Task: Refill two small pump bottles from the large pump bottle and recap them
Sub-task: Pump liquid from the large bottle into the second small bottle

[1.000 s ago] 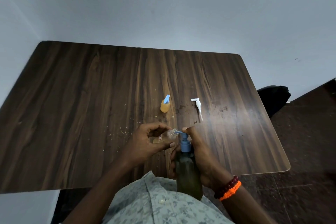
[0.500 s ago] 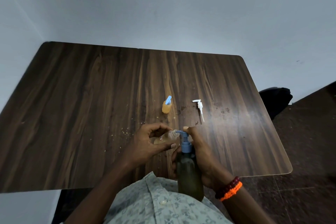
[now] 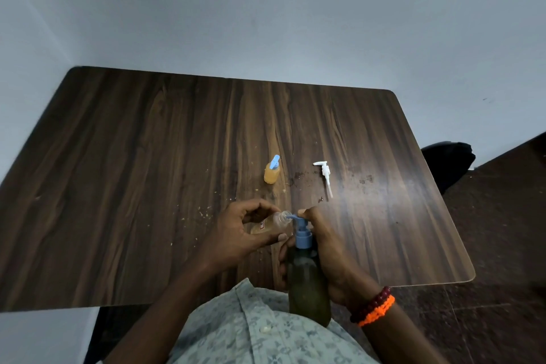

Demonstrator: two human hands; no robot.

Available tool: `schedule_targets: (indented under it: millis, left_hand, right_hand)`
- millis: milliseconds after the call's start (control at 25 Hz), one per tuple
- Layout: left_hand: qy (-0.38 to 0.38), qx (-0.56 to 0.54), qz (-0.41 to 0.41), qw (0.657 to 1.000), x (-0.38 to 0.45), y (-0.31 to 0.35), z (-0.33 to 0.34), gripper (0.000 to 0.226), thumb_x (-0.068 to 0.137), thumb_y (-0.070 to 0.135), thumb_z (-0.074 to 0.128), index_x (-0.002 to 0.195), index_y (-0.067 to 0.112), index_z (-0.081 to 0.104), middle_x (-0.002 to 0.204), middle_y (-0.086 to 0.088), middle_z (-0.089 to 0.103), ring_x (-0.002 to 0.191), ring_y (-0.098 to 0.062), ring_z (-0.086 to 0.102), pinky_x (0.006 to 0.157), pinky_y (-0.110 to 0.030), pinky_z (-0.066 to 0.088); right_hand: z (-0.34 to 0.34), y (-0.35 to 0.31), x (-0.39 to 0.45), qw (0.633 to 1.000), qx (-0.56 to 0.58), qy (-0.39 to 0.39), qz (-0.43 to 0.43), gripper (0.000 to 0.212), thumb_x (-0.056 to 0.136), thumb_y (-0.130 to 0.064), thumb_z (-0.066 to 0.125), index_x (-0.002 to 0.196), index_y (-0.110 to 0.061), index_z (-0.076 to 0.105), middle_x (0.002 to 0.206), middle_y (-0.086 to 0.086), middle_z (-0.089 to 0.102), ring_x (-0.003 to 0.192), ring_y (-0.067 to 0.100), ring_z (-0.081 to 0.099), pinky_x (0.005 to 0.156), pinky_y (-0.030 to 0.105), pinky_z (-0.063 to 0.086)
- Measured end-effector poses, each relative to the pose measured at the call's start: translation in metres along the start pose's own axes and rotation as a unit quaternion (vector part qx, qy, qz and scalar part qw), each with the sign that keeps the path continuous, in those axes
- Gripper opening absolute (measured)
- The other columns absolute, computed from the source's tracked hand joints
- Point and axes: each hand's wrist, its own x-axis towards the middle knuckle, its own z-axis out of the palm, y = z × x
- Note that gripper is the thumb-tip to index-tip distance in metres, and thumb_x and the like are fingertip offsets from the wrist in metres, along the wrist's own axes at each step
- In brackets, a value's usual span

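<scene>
My left hand (image 3: 236, 233) grips an uncapped small clear bottle (image 3: 271, 223), tilted, its mouth at the spout of the large bottle's blue pump (image 3: 301, 230). My right hand (image 3: 328, 248) is wrapped round the neck of the large dark green pump bottle (image 3: 307, 284), with the thumb on top of the pump head. The large bottle is held near the table's front edge, close to my body. A second small bottle (image 3: 272, 171), amber with a blue pump cap, stands further back on the table. A loose white pump cap (image 3: 324, 176) lies to its right.
The dark wood table (image 3: 133, 171) carries crumbs and dried stains around the small bottles. A grey wall runs behind it. A dark object (image 3: 449, 162) sits on the floor beyond the table's right edge.
Both hands and both held bottles stay in almost the same pose. The view has shifted slightly.
</scene>
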Motion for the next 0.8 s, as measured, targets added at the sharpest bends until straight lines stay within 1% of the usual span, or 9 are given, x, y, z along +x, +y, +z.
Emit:
schedule_targets:
  millis: [120,240,320,400,480,600,680,720,800]
  left_hand:
    - [0.008,0.008,0.007,1.000,-0.0008,0.0005,-0.0015,0.030,0.084,0.026,0.089,0.111,0.025,0.077,0.109,0.009,0.079,0.106,-0.007,0.074,0.099,-0.044,0.062]
    - [0.014,0.008,0.010,1.000,-0.0004,-0.0001,-0.0016,0.029,0.083,0.027,0.089,0.110,0.028,0.077,0.109,0.011,0.079,0.106,-0.005,0.074,0.098,-0.043,0.063]
    - [0.012,0.010,0.009,1.000,-0.0006,-0.0010,-0.0011,0.029,0.083,0.027,0.089,0.110,0.029,0.077,0.109,0.012,0.079,0.106,-0.004,0.074,0.098,-0.043,0.063]
    - [0.001,0.006,0.005,1.000,-0.0018,-0.0011,-0.0009,0.030,0.082,0.027,0.090,0.109,0.030,0.077,0.108,0.014,0.079,0.106,-0.004,0.073,0.096,-0.043,0.064]
    - [-0.006,0.004,0.004,1.000,-0.0026,-0.0008,-0.0002,0.030,0.083,0.026,0.090,0.109,0.030,0.076,0.109,0.015,0.078,0.106,-0.003,0.073,0.095,-0.044,0.065]
    - [0.007,0.003,0.010,1.000,-0.0018,-0.0014,-0.0010,0.029,0.084,0.026,0.089,0.110,0.027,0.077,0.109,0.011,0.079,0.107,-0.006,0.074,0.098,-0.043,0.063]
    - [0.013,0.000,0.010,1.000,-0.0015,-0.0016,-0.0021,0.030,0.084,0.026,0.089,0.110,0.026,0.077,0.109,0.009,0.080,0.107,-0.007,0.075,0.098,-0.044,0.063]
    - [0.013,-0.001,0.008,1.000,-0.0017,-0.0015,-0.0025,0.030,0.084,0.027,0.089,0.111,0.027,0.077,0.110,0.009,0.080,0.107,-0.007,0.075,0.097,-0.045,0.063]
    - [0.010,0.002,0.009,1.000,-0.0026,-0.0014,-0.0023,0.030,0.084,0.027,0.089,0.111,0.028,0.077,0.110,0.010,0.079,0.107,-0.007,0.074,0.097,-0.045,0.064]
  right_hand:
    - [0.0028,-0.0012,0.0017,1.000,0.002,-0.008,-0.010,0.063,0.090,-0.067,0.044,0.092,-0.014,0.079,0.072,0.008,0.076,0.060,0.017,0.072,0.056,0.028,0.059]
    - [0.0018,-0.0008,0.0027,1.000,0.005,-0.003,-0.012,0.062,0.092,-0.064,0.043,0.097,-0.011,0.075,0.073,0.008,0.077,0.061,0.016,0.074,0.056,0.026,0.059]
    - [-0.0008,0.0014,0.0027,1.000,0.002,0.008,-0.007,0.061,0.099,-0.060,0.037,0.097,-0.014,0.078,0.076,0.006,0.079,0.063,0.014,0.075,0.055,0.025,0.059]
    - [-0.0017,0.0033,0.0010,1.000,0.006,0.010,-0.003,0.064,0.103,-0.056,0.031,0.089,-0.022,0.083,0.075,0.004,0.079,0.062,0.013,0.074,0.055,0.025,0.059]
    - [-0.0004,0.0031,-0.0012,1.000,0.006,0.010,-0.001,0.061,0.102,-0.056,0.032,0.086,-0.026,0.084,0.073,0.003,0.078,0.061,0.012,0.074,0.054,0.027,0.059]
    - [0.0054,-0.0007,-0.0008,1.000,-0.008,0.001,0.001,0.063,0.099,-0.059,0.038,0.111,-0.008,0.073,0.079,0.005,0.077,0.066,0.014,0.073,0.063,0.030,0.058]
    - [0.0080,-0.0019,-0.0003,1.000,-0.013,-0.006,0.000,0.068,0.100,-0.059,0.037,0.122,-0.002,0.066,0.081,0.005,0.076,0.068,0.014,0.072,0.067,0.031,0.057]
    - [0.0078,-0.0018,-0.0002,1.000,-0.014,-0.004,0.001,0.069,0.100,-0.059,0.037,0.123,-0.001,0.066,0.080,0.005,0.076,0.067,0.014,0.072,0.066,0.030,0.057]
    - [0.0050,0.0002,-0.0007,1.000,-0.011,-0.007,0.002,0.066,0.098,-0.060,0.038,0.115,-0.004,0.069,0.075,0.003,0.077,0.064,0.013,0.073,0.059,0.028,0.058]
